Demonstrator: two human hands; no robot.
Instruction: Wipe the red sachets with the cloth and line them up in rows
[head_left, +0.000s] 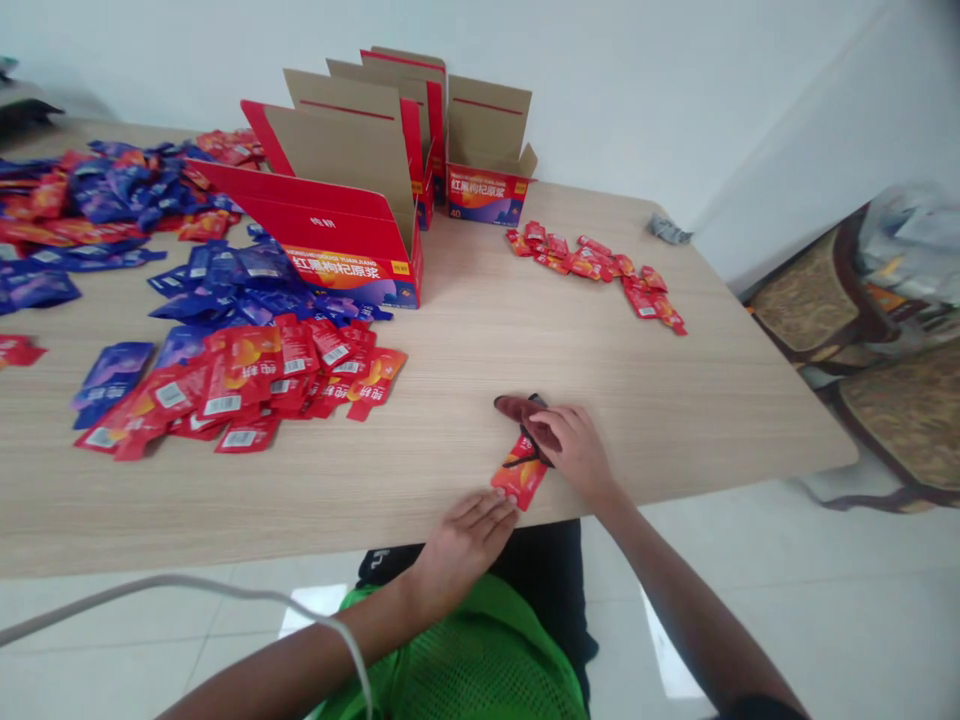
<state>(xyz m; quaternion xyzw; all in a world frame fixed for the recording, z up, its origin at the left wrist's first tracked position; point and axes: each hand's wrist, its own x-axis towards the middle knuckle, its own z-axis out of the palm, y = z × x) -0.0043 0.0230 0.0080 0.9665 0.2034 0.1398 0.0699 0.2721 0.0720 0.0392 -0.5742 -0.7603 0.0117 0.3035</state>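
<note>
A red sachet with an orange print lies near the table's front edge. The fingertips of my left hand rest on its lower end, the fingers stretched out flat. My right hand has its fingers closed on a dark brown, flat item with thin black parts, whose kind I cannot make out. This item lies over the sachet's upper end and hides part of it. To the left of my hands is a heap of red sachets, with blue sachets behind it.
Several open cartons stand at the back, among them a red carton and a smaller-looking one. More red sachets lie at back right. A mixed pile covers the far left. A grey cable crosses below; chairs stand right.
</note>
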